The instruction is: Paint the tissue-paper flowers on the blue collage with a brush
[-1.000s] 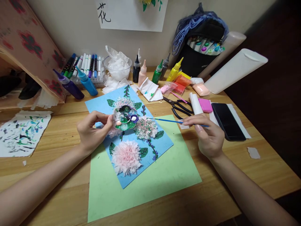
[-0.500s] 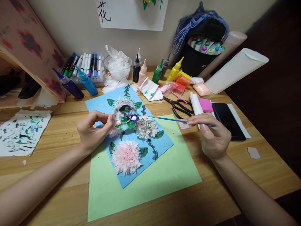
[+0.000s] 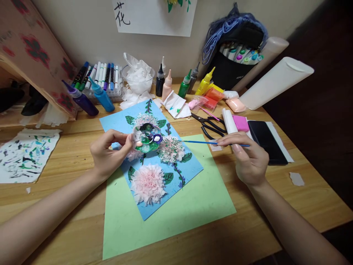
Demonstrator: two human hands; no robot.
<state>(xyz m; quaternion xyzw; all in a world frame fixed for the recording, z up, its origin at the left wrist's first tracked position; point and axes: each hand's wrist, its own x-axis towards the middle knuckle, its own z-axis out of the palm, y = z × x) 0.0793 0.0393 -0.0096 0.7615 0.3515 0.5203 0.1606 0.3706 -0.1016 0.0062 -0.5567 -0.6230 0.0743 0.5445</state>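
Between thumb and fingers, my left hand point(image 3: 111, 154) grips a small flower-shaped paint palette point(image 3: 146, 148) smeared with green, black, purple and white paint. My right hand point(image 3: 249, 158) pinches a thin blue paintbrush point(image 3: 200, 142), its tip pointing left over a green-speckled pink paper flower point(image 3: 171, 150); whether the tip touches the petals I cannot tell. Beneath the palette lies a blue board point(image 3: 154, 210) bearing several ruffled paper flowers, painted green leaves and dark stems. A pale pink flower point(image 3: 149, 184) sits near its lower corner. Part of the board is hidden by the palette.
Under the board is a green sheet point(image 3: 176, 235). Behind stand paint bottles point(image 3: 167, 86), a bowl of white tissue point(image 3: 139, 79) and markers point(image 3: 102, 77). Black scissors point(image 3: 211, 124), a phone point(image 3: 268, 143) and a white tube point(image 3: 278, 82) lie right; a paint-stained cloth point(image 3: 26, 156) lies left.
My right hand first drew the paintbrush slightly to the right, then brought it back a little left with the tip lower. My left hand and the palette have stayed put.
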